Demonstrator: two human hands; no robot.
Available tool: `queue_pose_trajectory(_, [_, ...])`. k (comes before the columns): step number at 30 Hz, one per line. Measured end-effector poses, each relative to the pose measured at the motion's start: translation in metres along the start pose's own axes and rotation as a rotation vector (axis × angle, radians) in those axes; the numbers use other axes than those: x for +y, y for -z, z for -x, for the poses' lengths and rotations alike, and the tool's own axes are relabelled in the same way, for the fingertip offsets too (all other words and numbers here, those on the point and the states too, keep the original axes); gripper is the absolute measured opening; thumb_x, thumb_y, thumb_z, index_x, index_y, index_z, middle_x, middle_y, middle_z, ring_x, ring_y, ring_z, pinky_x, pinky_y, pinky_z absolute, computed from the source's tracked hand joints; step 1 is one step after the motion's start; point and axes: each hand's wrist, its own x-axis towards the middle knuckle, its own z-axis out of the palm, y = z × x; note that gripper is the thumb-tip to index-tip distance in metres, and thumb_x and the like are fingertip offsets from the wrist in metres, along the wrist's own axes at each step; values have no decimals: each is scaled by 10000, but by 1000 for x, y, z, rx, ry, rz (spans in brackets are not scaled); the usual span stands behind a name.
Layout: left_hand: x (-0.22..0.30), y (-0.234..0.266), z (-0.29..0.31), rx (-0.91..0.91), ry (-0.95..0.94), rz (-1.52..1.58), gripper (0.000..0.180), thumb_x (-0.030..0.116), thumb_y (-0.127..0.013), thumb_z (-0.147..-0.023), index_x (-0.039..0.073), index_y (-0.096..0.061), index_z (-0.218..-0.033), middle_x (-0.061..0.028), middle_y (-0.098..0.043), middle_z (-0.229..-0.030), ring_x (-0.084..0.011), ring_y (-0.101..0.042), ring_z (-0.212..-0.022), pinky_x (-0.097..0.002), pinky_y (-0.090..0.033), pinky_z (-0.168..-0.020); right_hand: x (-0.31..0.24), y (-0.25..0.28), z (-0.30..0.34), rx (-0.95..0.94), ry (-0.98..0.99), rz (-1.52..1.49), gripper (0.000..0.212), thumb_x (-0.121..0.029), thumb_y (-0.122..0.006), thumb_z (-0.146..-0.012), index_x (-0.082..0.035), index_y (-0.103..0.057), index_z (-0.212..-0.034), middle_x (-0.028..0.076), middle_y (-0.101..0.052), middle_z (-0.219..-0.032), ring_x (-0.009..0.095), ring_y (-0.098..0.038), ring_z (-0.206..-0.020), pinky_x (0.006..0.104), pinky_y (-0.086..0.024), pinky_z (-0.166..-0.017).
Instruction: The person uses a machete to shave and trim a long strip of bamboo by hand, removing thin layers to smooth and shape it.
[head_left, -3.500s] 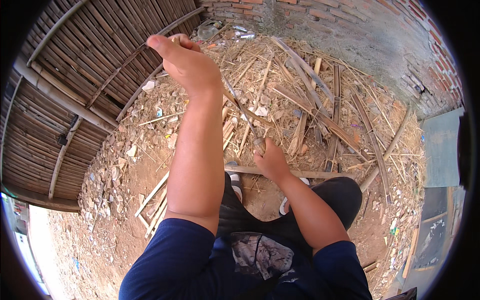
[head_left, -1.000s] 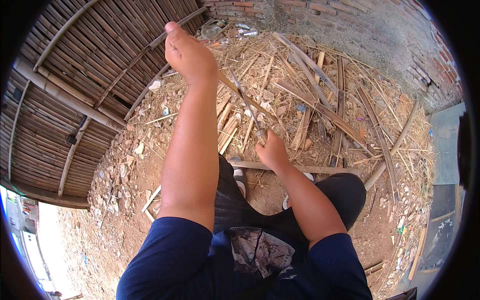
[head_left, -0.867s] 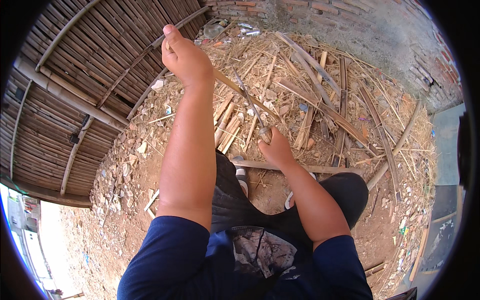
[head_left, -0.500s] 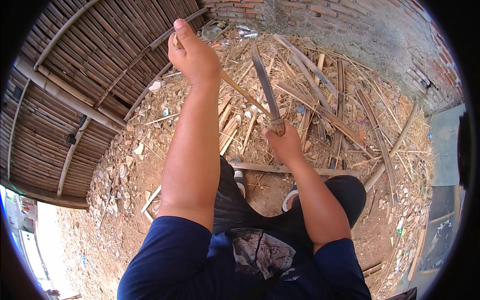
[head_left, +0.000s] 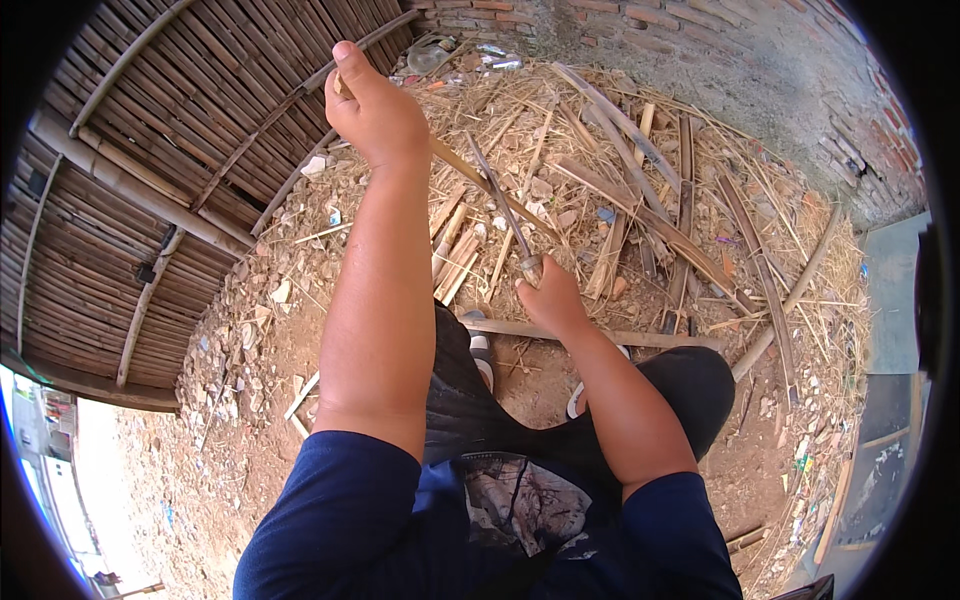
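My left hand point(head_left: 380, 112) is raised far out ahead, closed round a thin bamboo strip point(head_left: 455, 163). The strip slants down to the right from the fist toward the ground litter. Lower and to the right, my right hand point(head_left: 556, 296) grips a machete point(head_left: 513, 226) by its wooden handle. The blade points up and left, seen nearly edge-on. It crosses the strip in the picture; whether the two touch I cannot tell. Beneath them lies a small pile of split bamboo pieces point(head_left: 456, 255).
Long bamboo slats point(head_left: 660, 232) and straw cover the ground to the right. A wooden bar point(head_left: 620, 338) lies across near my feet. A bamboo-slat wall point(head_left: 150, 190) stands at left, a brick wall point(head_left: 700, 50) behind, a greenish panel point(head_left: 892, 295) at right.
The machete has swung from pointing nearly straight ahead to slanting left across the strip, its blade turned edge-on. My right hand has moved slightly left. The left hand has shifted a little left.
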Motion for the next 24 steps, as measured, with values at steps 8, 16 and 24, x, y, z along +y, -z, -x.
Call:
queue_pose_trajectory(8, [0, 2, 5, -55, 11, 59, 507, 494, -497, -1032, 111, -391, -717, 52, -358, -628, -64, -349, -570, -253, -355, -526, -30, 39, 8, 167, 62, -449, 321, -223, -738, -853, 11, -613, -1033, 132, -673, -803, 248, -649, -745, 377, -499, -702])
queue_pose_trajectory(16, [-7, -15, 9, -12, -79, -14, 485, 468, -481, -1035, 155, -346, -690, 31, -333, -518, -81, -300, -466, -269, -268, -454, 8, -17, -1, 108, -8, 101, 322, -156, -667, -838, -8, -560, -1103, 251, -692, -857, 461, -674, -888, 532, -537, -791])
queue_pose_trajectory(24, [-6, 5, -1, -14, -29, 20, 458, 453, -484, -1037, 153, -354, -716, 31, -328, -521, -90, -296, -459, -275, -254, -443, -6, 7, -2, -29, -9, -218, 376, -231, -735, -819, -8, -612, -1096, 172, -686, -814, 343, -678, -752, 429, -521, -730])
